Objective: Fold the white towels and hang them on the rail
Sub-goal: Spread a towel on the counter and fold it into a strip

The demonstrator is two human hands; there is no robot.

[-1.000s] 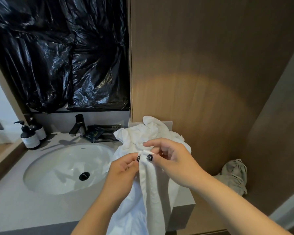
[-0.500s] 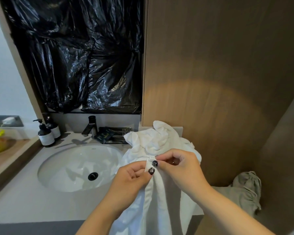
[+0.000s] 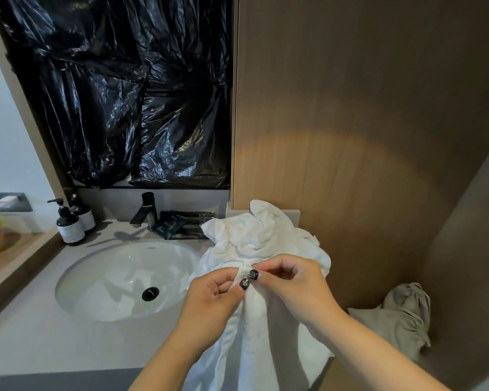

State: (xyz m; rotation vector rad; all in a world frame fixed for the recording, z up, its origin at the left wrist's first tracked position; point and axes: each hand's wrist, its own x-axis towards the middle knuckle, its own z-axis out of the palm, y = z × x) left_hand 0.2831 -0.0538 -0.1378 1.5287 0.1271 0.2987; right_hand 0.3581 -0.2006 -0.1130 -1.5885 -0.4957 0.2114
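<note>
A crumpled white towel lies heaped on the right end of the grey counter, and part of it hangs down over the front edge. My left hand and my right hand meet in front of the heap. Each pinches the towel's edge between thumb and fingers, thumbs almost touching. No rail shows in this view.
A white basin with a black drain and dark tap sits left of the towel. Two pump bottles stand at the back left. Black plastic sheeting covers the mirror. A wooden wall stands right; a grey cloth bag lies lower right.
The view has swung left, so the scene has shifted right and more of the left ledge shows. Both hands keep pinching the towel edge close together; the towel heap has hardly moved.
</note>
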